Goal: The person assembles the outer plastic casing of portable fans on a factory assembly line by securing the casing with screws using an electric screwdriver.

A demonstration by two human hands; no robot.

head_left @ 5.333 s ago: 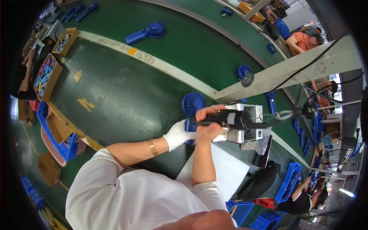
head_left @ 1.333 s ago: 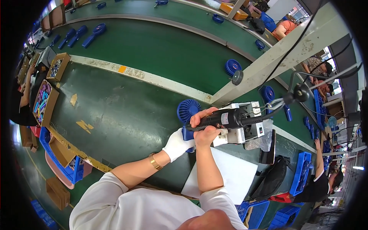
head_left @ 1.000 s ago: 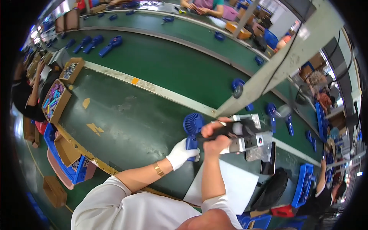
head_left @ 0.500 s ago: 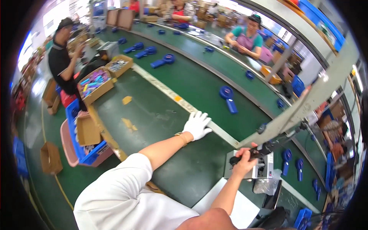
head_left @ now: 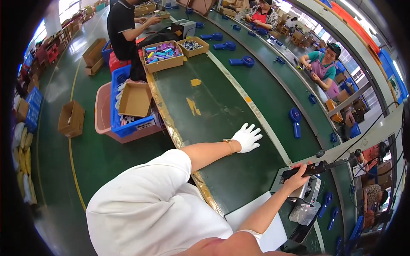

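Observation:
My left hand (head_left: 247,138), in a white glove, is spread with its fingers apart over the dark green bench top (head_left: 205,113). It holds nothing and lies just left of the pale dividing strip (head_left: 239,87); whether it presses on the bench I cannot tell. My bare right hand (head_left: 297,180) is wrapped round a black electric screwdriver (head_left: 315,169), which is held sideways near the metal post. Below that hand stands a grey metal box-shaped device (head_left: 314,190). Beyond the strip, a blue handheld fan (head_left: 295,121) lies on the green belt.
Cardboard boxes of colourful cylinders (head_left: 162,66) and small metal parts (head_left: 194,52) stand at the bench's far end. A blue crate (head_left: 114,100) sits in a pink tub by the left edge. A slanted post (head_left: 363,143) and cables rise at right. Co-workers sit across the belt.
The view has swung left, so the bench and crate appear farther right. My left hand has come off the pale strip onto the bench. My right hand still grips the screwdriver.

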